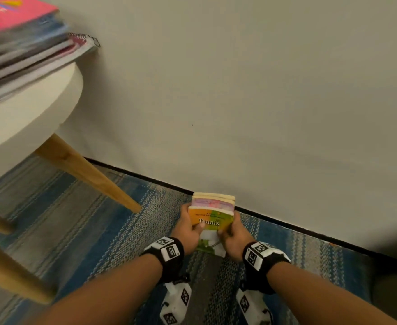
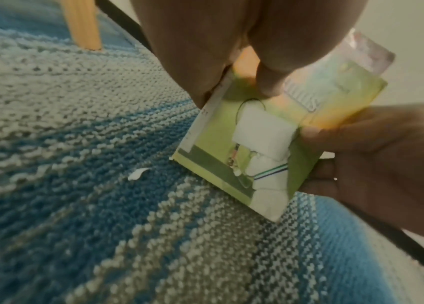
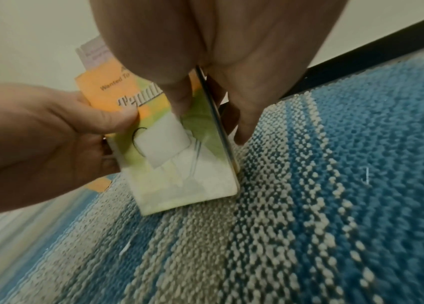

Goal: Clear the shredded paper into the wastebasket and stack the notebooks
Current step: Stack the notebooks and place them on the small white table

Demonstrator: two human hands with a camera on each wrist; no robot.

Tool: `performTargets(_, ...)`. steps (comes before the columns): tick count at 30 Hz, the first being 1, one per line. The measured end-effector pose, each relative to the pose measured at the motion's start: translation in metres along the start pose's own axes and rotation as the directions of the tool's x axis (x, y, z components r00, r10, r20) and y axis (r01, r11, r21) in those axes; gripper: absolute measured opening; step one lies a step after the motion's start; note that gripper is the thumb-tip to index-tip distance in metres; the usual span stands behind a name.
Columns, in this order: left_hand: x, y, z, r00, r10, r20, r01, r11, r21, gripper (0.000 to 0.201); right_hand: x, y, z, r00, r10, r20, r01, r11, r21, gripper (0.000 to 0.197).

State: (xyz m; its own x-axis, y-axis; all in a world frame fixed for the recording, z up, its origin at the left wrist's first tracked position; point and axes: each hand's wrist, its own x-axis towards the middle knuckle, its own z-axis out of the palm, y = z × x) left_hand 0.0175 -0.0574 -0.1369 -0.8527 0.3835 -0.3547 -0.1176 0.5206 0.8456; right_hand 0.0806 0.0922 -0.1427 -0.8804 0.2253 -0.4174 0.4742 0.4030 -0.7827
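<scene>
Dim, warm, even indoor light; no glare. In the head view a soft shadow falls on the wall [image 1: 239, 90] at four o'clock, and the stacked notebooks [image 1: 21, 43] at ten o'clock smear with blur. Both wrist views are soft, the rug [image 2: 101, 185] bending toward the edges.

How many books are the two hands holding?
3, upright on the rug: the Tennis book nearest, a pink one behind it, a cream-edged one nearest the wall. More may be hidden.

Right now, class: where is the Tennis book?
In the head view the Tennis book stands low and centre on the striped rug, gripped by left hand and right hand, near the wall.
</scene>
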Motion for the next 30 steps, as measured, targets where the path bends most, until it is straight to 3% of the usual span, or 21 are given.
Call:
performTargets(5,0.005,-0.005,0.004,1.0,-0.01,-0.022,0.013,0.992,0.122,0.048,0.01,0.006,-0.003,0.997,0.066,0.046,-0.065,0.998,-0.019,0.052)
performTargets(13,0.009,-0.003,-0.009,0.986,-0.128,-0.104,0.133,0.99,0.047,0.055,0.01,-0.031,-0.012,0.993,0.085,0.085,-0.077,0.993,-0.088,0.052)
performTargets(18,-0.047,0.058,-0.044,0.993,-0.114,-0.018,0.115,0.986,0.121,0.053,-0.041,-0.071,-0.04,0.979,0.132,0.153,-0.146,0.985,0.089,0.046)
performTargets(21,-0.095,0.103,-0.061,0.985,-0.17,0.023,0.17,0.985,-0.014,0.056,-0.078,-0.094,-0.049,0.971,0.187,0.151,-0.212,0.963,0.164,0.037)
performTargets(26,-0.165,0.156,-0.087,0.986,-0.154,0.058,0.163,0.962,-0.22,0.086,-0.149,-0.152,-0.059,0.958,0.23,0.17,-0.263,0.942,0.207,0.028)
performTargets(30,-0.205,0.198,-0.124,0.992,-0.128,0.024,0.13,0.966,-0.225,0.081,-0.19,-0.211,-0.07,0.963,0.219,0.155,-0.255,0.926,0.277,0.026)
